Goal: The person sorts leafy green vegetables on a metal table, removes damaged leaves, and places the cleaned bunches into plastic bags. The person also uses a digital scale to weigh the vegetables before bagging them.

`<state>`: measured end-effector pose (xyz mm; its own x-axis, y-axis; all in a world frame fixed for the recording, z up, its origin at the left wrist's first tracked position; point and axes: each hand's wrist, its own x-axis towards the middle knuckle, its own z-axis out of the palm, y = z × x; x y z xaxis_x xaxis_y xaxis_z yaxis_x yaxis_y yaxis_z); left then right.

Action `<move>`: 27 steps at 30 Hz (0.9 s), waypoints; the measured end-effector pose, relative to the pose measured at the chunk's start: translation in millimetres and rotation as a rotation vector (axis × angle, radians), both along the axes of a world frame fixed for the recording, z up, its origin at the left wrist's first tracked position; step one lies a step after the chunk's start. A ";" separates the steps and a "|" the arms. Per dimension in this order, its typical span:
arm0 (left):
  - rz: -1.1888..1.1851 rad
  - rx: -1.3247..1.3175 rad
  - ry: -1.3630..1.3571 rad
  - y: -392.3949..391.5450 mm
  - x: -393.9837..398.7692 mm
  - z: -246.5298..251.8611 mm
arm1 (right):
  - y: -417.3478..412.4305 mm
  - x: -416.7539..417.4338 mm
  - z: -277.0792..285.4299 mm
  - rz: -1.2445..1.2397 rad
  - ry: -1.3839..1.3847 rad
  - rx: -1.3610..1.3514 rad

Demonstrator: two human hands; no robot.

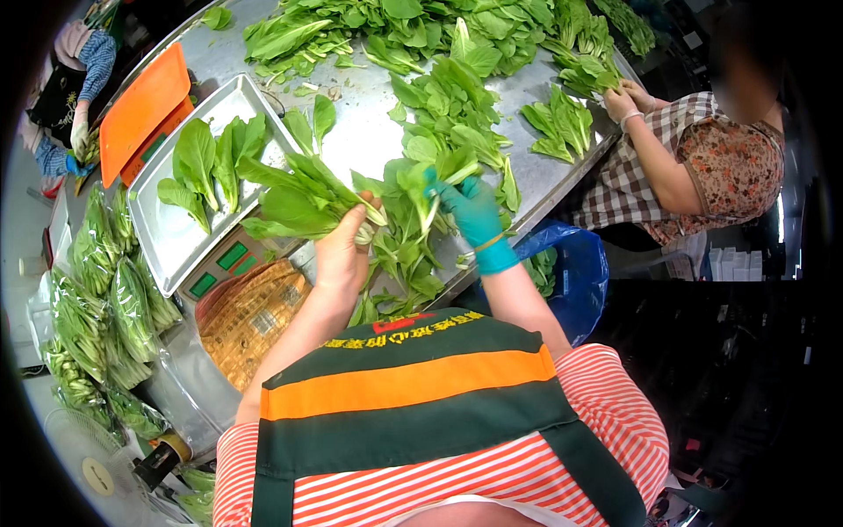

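Observation:
My bare left hand [344, 253] grips a bunch of leafy greens [299, 197] by its pale stem ends, leaves pointing left. The bunch is held over the near edge of a metal weighing-scale tray [161, 247]. Several loose green leaves [195, 158] lie in that tray. My right hand [477, 214] wears a teal glove with a yellow band at the wrist. Its fingers are closed around the stalk of a leafy green [427, 214] above the pile. Beneath and beyond it, loose greens [451, 109] spread over the metal table [359, 141].
Green displays [232, 255] show on the scale body, beside a patterned brown cloth or bag [253, 316]. Bagged greens [95, 303] and a fan [99, 474] are at left. An orange crate [146, 112] stands behind the tray. A blue bag [586, 270] hangs at right. Two co-workers [665, 151] handle greens nearby.

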<state>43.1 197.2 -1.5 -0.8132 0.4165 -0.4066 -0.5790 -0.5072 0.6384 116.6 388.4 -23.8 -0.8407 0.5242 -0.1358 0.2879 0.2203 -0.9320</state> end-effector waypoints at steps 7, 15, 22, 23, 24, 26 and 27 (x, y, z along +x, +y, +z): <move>-0.110 0.095 0.100 -16.3 0.3 -9.2 | -17.8 12.3 7.8 0.307 -0.023 -0.097; -0.340 -0.025 0.388 -27.4 16.7 -2.9 | -70.9 19.4 -10.8 0.355 -0.125 -0.158; -0.344 0.122 0.054 -33.2 11.8 17.5 | -9.6 29.1 -1.4 0.105 -0.250 0.503; -0.363 0.116 0.034 -33.7 14.2 16.5 | 1.3 28.9 -13.9 0.020 -0.286 0.603; -0.382 0.110 0.012 -33.9 16.9 13.4 | 9.3 30.5 -27.6 0.031 -0.285 0.639; -0.430 0.087 0.029 -32.2 21.2 13.1 | 22.3 31.9 -50.8 0.051 -0.272 0.710; -0.426 0.069 0.052 -31.9 21.6 15.4 | 27.9 31.1 -54.4 0.041 -0.268 0.607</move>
